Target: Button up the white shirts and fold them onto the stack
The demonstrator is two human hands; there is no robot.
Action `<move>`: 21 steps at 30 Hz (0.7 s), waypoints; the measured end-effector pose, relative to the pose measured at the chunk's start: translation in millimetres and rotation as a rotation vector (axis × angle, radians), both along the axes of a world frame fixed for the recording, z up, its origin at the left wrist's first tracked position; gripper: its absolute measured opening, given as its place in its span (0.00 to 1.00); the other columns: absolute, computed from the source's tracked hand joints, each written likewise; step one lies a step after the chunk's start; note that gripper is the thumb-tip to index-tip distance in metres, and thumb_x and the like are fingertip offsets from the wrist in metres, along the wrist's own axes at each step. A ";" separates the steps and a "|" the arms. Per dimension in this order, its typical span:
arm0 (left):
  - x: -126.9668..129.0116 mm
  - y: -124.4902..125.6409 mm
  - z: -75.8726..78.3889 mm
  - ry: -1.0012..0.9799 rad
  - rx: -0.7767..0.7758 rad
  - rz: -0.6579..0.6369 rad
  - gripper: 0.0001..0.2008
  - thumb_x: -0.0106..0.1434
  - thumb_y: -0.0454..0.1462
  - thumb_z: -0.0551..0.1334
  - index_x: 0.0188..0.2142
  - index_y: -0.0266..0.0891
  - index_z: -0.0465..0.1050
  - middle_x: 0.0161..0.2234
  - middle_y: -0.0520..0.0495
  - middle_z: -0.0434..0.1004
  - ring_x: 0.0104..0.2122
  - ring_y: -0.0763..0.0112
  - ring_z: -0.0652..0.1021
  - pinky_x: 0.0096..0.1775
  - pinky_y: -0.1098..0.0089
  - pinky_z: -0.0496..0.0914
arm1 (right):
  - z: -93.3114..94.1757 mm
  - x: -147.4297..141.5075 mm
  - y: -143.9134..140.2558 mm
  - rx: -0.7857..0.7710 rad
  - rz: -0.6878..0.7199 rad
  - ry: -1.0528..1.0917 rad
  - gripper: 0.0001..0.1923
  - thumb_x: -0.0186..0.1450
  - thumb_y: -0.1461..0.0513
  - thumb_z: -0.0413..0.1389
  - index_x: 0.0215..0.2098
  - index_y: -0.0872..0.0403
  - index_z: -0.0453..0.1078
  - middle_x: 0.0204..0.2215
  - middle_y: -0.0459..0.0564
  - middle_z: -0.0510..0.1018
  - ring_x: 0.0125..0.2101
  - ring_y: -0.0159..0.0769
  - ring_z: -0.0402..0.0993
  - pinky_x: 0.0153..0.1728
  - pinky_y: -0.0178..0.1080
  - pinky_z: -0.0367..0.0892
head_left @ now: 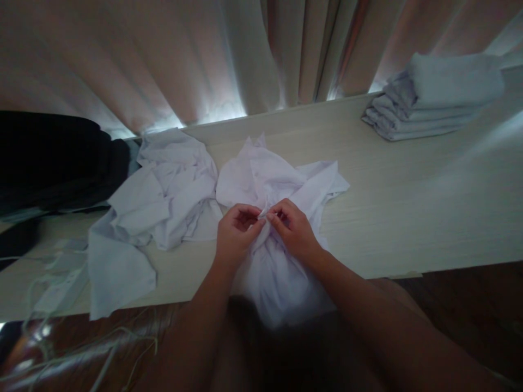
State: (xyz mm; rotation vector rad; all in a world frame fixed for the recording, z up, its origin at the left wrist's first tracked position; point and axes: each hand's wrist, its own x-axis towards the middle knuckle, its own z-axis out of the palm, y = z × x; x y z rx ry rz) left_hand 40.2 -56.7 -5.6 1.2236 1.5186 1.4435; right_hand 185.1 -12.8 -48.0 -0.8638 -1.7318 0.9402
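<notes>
Pinching: left hand (pixel 236 231) and right hand (pixel 292 228), fingertips together, clamped on a fold of the white shirt (pixel 278 185)
Shirt: crumpled at the tabletop's (pixel 408 207) near edge, hanging over it
Left: second white garment (pixel 163 201)
Far right corner: folded towels (pixel 433 98)

A long pale wood-grain worktop (pixel 408 207) runs across the dim room. Behind it hang heavy beige pleated curtains (pixel 171 60), with cold daylight leaking along their lower edge. A stack of folded grey towels (pixel 433 98) sits at the far right of the worktop, and a bulky black fabric heap (pixel 53 158) lies at the left. Dark reddish-brown glossy floor (pixel 469 305) shows below.
</notes>
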 end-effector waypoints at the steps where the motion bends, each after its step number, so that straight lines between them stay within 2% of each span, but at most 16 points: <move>1: 0.4 -0.4 -0.1 0.008 0.001 0.004 0.10 0.49 0.33 0.74 0.30 0.38 0.75 0.30 0.49 0.78 0.30 0.72 0.77 0.35 0.72 0.73 | -0.2 -0.2 -0.4 -0.009 0.007 0.002 0.05 0.69 0.62 0.56 0.34 0.51 0.70 0.31 0.46 0.70 0.33 0.34 0.67 0.36 0.38 0.62; 6: 1.1 -1.9 -4.4 0.055 0.030 0.030 0.09 0.51 0.35 0.74 0.30 0.39 0.76 0.31 0.48 0.79 0.31 0.70 0.78 0.36 0.71 0.73 | -0.9 0.7 -1.5 -0.048 0.033 0.036 0.02 0.69 0.61 0.57 0.39 0.50 0.69 0.33 0.45 0.72 0.33 0.34 0.68 0.37 0.37 0.65; 10: 0.1 -2.3 -7.6 0.096 0.070 0.014 0.07 0.53 0.34 0.73 0.31 0.39 0.77 0.31 0.48 0.80 0.31 0.71 0.78 0.37 0.71 0.74 | 0.1 4.2 0.4 -0.022 0.082 0.044 0.11 0.69 0.62 0.56 0.50 0.48 0.69 0.39 0.47 0.74 0.37 0.35 0.70 0.40 0.37 0.66; 15: -0.4 -0.6 -8.9 0.151 0.084 0.018 0.06 0.53 0.33 0.72 0.30 0.38 0.77 0.30 0.48 0.80 0.31 0.71 0.79 0.36 0.72 0.74 | 1.5 8.4 5.2 -0.026 0.093 -0.046 0.02 0.68 0.62 0.58 0.39 0.52 0.71 0.34 0.46 0.75 0.35 0.35 0.70 0.39 0.37 0.64; 21: 0.5 -1.4 -8.5 0.183 0.111 0.003 0.06 0.53 0.31 0.71 0.30 0.37 0.76 0.30 0.49 0.80 0.30 0.73 0.79 0.35 0.73 0.74 | 2.2 11.4 8.8 -0.046 0.146 -0.057 0.02 0.68 0.63 0.57 0.40 0.52 0.72 0.35 0.46 0.74 0.35 0.34 0.69 0.39 0.37 0.63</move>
